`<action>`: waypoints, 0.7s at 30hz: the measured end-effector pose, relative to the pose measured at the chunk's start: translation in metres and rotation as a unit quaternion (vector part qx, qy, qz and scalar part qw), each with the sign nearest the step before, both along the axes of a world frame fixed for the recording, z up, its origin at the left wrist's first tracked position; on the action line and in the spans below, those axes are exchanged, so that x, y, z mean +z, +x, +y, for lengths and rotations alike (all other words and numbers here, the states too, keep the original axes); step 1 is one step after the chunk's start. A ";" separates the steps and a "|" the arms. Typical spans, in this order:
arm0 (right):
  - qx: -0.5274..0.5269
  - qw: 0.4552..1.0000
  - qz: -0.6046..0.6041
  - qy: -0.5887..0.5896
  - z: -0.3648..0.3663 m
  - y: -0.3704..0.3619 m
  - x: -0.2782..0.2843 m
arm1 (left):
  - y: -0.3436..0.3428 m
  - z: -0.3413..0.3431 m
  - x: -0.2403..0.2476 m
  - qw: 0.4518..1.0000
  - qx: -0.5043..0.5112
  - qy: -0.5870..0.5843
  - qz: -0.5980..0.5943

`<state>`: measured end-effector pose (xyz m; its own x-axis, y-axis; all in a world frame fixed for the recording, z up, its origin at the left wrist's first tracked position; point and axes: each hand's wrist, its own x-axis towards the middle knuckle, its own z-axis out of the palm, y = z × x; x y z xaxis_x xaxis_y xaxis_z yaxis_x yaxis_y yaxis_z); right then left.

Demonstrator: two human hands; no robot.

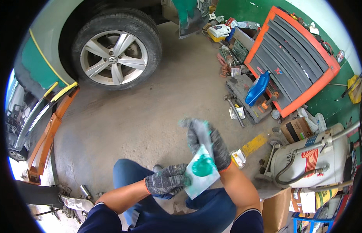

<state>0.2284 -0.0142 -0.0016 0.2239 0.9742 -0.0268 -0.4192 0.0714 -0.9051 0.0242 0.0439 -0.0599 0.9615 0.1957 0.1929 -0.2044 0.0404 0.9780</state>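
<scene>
My left hand (166, 180), in a dark grey knit glove, is closed on the left edge of a pale flat mixing board (197, 187). A round blob of green putty (203, 166) lies on the board. My right hand (218, 146), in a matching glove with green smears, is closed round a pale, flat putty spreader (203, 134) just above the far end of the board. Motion blurs the spreader a little, and its blade edge is unclear. Both hands are over my lap, with my knees bent beneath them.
A car wheel (113, 59) stands ahead at the left, beside green-patched bodywork (39, 64) and an orange stand (47, 139). To the right are a tool cabinet (292, 58), a blue bottle (258, 88), a hammer (234, 110) and a white tank (305, 159). An open cardboard box (276, 207) is beside my right arm.
</scene>
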 end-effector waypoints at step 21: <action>-0.133 0.714 -0.642 0.246 0.149 0.065 0.237 | 0.103 0.179 0.305 0.971 0.221 0.074 0.050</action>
<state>0.2929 0.1346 0.2353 -0.0641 0.7137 0.6975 0.8212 0.4349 -0.3695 0.1276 0.2228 0.2449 0.8050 0.5712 0.1604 -0.0731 -0.1729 0.9822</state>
